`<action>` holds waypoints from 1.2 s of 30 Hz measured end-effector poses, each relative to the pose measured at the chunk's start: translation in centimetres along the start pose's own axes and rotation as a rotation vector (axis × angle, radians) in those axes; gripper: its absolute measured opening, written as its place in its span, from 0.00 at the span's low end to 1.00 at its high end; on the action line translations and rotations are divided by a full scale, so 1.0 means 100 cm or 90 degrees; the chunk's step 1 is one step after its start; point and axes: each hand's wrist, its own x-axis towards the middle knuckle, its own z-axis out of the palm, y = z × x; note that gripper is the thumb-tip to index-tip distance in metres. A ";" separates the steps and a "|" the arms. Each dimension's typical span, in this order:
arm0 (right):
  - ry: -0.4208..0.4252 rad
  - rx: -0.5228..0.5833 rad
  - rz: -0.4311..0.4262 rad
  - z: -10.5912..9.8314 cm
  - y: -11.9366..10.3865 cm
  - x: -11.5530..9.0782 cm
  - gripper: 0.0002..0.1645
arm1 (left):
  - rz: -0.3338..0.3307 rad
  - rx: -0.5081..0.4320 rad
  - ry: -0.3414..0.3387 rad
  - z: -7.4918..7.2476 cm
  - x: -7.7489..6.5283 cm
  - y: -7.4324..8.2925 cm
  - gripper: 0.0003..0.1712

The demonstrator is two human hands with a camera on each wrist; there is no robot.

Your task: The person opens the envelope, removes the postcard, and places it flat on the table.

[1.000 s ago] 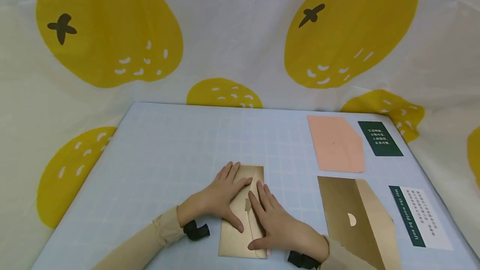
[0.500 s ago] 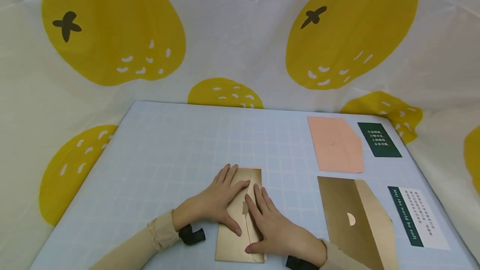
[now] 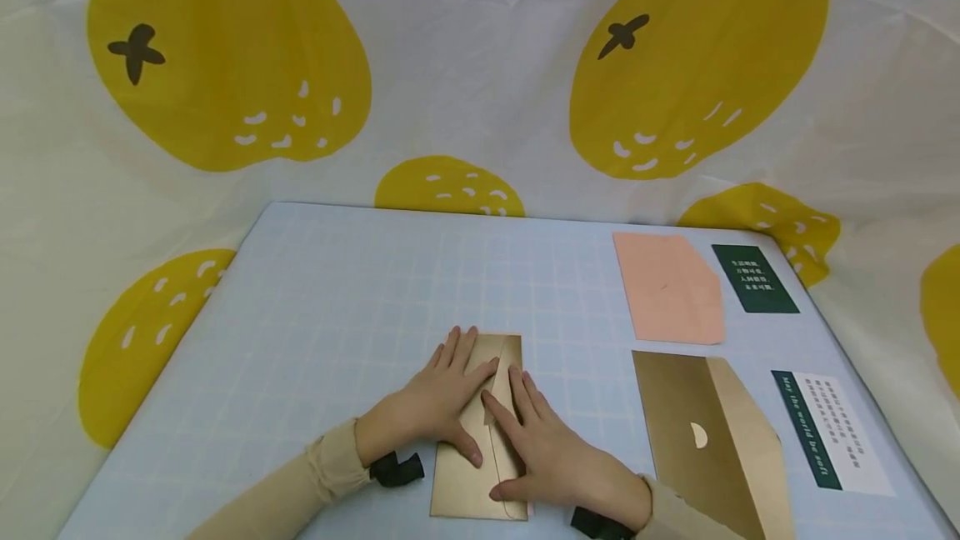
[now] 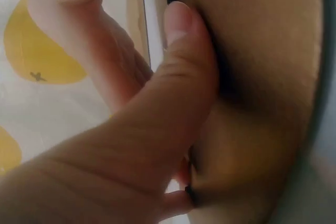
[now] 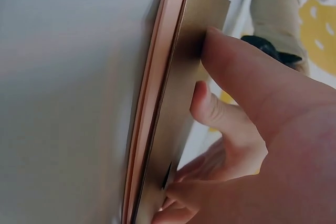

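A gold envelope (image 3: 461,497) lies lengthwise near the front of the table, its flap folded over along the right side. My left hand (image 3: 431,407) rests on its left half with fingers spread and thumb pointing toward me. On the flap, my right hand (image 3: 547,452) presses with extended fingers; the index finger partly covers the small tab (image 3: 488,417) at the flap's middle. Pink paper layers (image 5: 152,103) show beneath the gold envelope in the right wrist view. My left thumb (image 4: 189,61) lies on the gold surface in the left wrist view.
To the right lie an unfolded gold envelope (image 3: 678,415), a pink envelope (image 3: 667,290), a dark green card (image 3: 753,277) and a green-and-white card (image 3: 843,436). The pale blue gridded table (image 3: 337,290) meets a fruit-patterned cloth (image 3: 465,65) at its back and sides.
My right index finger has shifted slightly left, covering more of the tab. The left hand stays in place on the envelope. The head view has moved slightly.
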 end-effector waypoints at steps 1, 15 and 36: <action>0.000 -0.001 0.000 0.000 0.000 0.000 0.65 | -0.006 0.004 -0.001 -0.001 0.000 0.002 0.75; -0.002 -0.024 -0.020 -0.004 0.002 0.000 0.61 | -0.028 0.011 -0.006 -0.006 -0.004 0.009 0.74; -0.061 0.078 -0.011 -0.003 0.004 -0.001 0.62 | -0.025 0.000 -0.023 -0.004 -0.003 0.008 0.75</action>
